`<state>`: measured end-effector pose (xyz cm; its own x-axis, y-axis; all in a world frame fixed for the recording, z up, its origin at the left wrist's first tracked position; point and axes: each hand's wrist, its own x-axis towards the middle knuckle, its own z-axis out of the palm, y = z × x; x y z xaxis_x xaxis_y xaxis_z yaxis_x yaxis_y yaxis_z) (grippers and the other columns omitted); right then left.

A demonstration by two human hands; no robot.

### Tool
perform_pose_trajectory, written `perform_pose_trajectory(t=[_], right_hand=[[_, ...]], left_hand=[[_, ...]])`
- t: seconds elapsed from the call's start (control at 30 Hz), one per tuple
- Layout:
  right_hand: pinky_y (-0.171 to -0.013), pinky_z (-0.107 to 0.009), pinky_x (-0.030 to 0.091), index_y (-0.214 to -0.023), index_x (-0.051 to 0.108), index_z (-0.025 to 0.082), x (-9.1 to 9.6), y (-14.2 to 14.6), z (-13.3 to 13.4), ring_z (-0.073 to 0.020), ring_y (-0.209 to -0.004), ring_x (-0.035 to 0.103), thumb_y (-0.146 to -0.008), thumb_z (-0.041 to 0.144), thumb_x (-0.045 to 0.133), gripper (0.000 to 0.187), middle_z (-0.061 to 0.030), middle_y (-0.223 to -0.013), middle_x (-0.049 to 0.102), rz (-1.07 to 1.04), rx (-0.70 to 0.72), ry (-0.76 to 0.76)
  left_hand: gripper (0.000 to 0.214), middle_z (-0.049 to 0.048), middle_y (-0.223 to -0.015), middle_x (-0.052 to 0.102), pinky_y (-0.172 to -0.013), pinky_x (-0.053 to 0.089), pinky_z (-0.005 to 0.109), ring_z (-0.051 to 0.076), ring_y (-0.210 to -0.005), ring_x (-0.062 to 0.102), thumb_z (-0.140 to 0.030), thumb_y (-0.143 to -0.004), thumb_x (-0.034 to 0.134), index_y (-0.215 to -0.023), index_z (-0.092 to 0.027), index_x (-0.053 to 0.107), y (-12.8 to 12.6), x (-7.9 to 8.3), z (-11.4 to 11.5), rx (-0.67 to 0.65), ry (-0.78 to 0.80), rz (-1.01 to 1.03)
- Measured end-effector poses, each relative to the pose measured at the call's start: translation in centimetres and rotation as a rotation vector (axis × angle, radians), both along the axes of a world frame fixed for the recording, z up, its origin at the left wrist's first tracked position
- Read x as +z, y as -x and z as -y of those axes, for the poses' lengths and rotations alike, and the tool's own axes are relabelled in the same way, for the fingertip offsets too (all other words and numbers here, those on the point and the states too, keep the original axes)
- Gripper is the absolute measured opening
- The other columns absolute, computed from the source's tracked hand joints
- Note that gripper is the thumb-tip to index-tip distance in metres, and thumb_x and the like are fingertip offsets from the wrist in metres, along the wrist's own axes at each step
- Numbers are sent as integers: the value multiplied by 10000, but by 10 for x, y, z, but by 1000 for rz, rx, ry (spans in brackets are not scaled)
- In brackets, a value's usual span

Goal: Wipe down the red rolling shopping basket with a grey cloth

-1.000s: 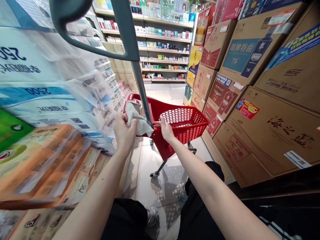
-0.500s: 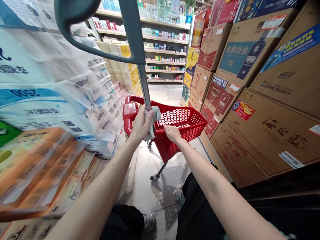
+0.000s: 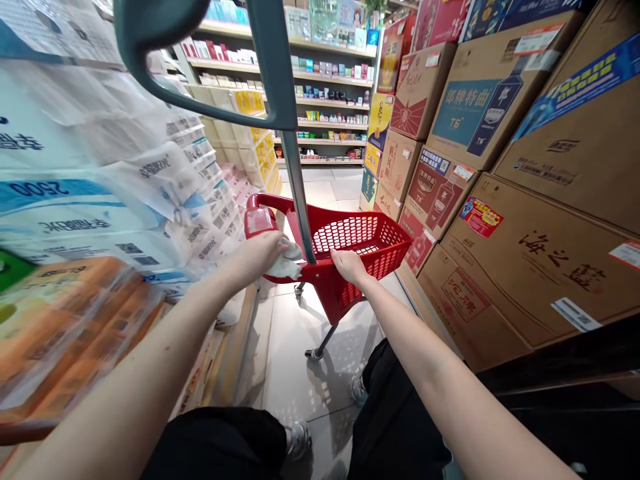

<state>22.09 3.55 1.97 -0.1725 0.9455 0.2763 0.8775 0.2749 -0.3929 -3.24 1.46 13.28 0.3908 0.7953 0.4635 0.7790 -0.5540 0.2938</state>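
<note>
A red plastic shopping basket on wheels (image 3: 370, 250) stands in the aisle in front of me, with a grey pull handle (image 3: 280, 93) rising from its near rim up past the camera. My left hand (image 3: 260, 255) is closed on a white cloth (image 3: 287, 263) and presses it against the basket's near rim at the foot of the handle rod. On the rim just right of the rod rests my right hand (image 3: 349, 263), fingers curled over the edge. The basket looks empty.
Stacked packs of tissue and toilet paper (image 3: 100, 200) line the left side. Tall stacks of brown cartons (image 3: 525, 200) line the right. Shelves of small goods (image 3: 330, 87) close the far end of the tiled aisle (image 3: 300, 373). My legs and shoes show below.
My left hand with the cloth has slid down the handle rod, from gripping the rod to the basket's rim. My right hand stays on the rim.
</note>
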Motion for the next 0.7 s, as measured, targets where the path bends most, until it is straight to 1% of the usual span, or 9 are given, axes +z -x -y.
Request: perform_pose_trajectory(t=[0.03,0.1,0.2,0.3,0.37,0.43,0.53,0.63,0.7], right_hand=[[-781,-275,388,-869,746,186,-1,0,0,-200,-870,680,-1074,417,156,666,-97,-920,760,-1,-3,-2],[-781,-281,386,-862,744,185,-3,0,-1,-207,-872,681,-1073,417,157,665,-101,-922,760,0,-8,-5],[-762,-287,378,-856,737,186,-4,1,-2,-211,-859,679,-1071,425,155,665,-101,-911,758,-3,-15,-7],[-751,-289,369,-850,729,189,-6,1,-3,-208,-843,675,-1070,425,145,668,-99,-907,757,-6,-18,-23],[-749,-286,364,-846,726,190,-7,1,-3,-203,-835,671,-1071,422,141,667,-96,-899,756,-4,-13,-35],[-741,-280,360,-841,723,190,-7,1,-3,-196,-827,667,-1071,419,141,666,-91,-890,754,-1,-9,-43],[-734,-272,357,-813,715,189,-8,0,-3,-186,-813,661,-1073,412,150,661,-85,-882,752,0,-16,-42],[-737,-266,353,-797,707,190,-7,-1,-3,-176,-801,658,-1076,399,164,645,-76,-872,750,-7,-13,-43],[-732,-264,350,-797,705,188,-6,0,-3,-171,-796,656,-1078,388,175,632,-74,-873,750,-12,-14,-47]], left_hand=[[315,102,-911,669,-763,528,502,318,-846,658,-501,-908,449,-911,-243,631,9,7,4,31,-10,-50],[381,125,-1120,653,-895,498,557,356,-1053,630,-500,-950,382,-1129,-260,617,21,18,14,133,-122,-5],[439,123,-1304,599,-1067,414,531,326,-1245,540,-465,-979,334,-1305,-256,542,13,16,32,174,-253,34],[474,195,-1181,661,-974,467,515,333,-1082,621,-432,-968,345,-1251,-127,572,-19,-8,46,61,-164,-144],[487,188,-1065,688,-1008,435,525,344,-1060,629,-462,-915,458,-1232,-112,576,-40,-24,51,-26,-122,-240],[491,177,-1033,692,-1030,415,517,340,-1059,630,-451,-896,486,-1237,-109,571,-48,-31,52,-63,-120,-278],[406,169,-1115,677,-991,439,483,319,-1083,624,-386,-914,442,-1199,-151,609,-36,-23,42,-120,-78,-335],[376,140,-1239,634,-986,422,511,336,-1147,589,-452,-906,482,-1153,-233,662,-14,-11,30,-43,-63,-388],[374,115,-1165,658,-941,437,482,318,-1081,610,-478,-913,497,-1171,-262,659,-9,-9,28,-24,-39,-451]])
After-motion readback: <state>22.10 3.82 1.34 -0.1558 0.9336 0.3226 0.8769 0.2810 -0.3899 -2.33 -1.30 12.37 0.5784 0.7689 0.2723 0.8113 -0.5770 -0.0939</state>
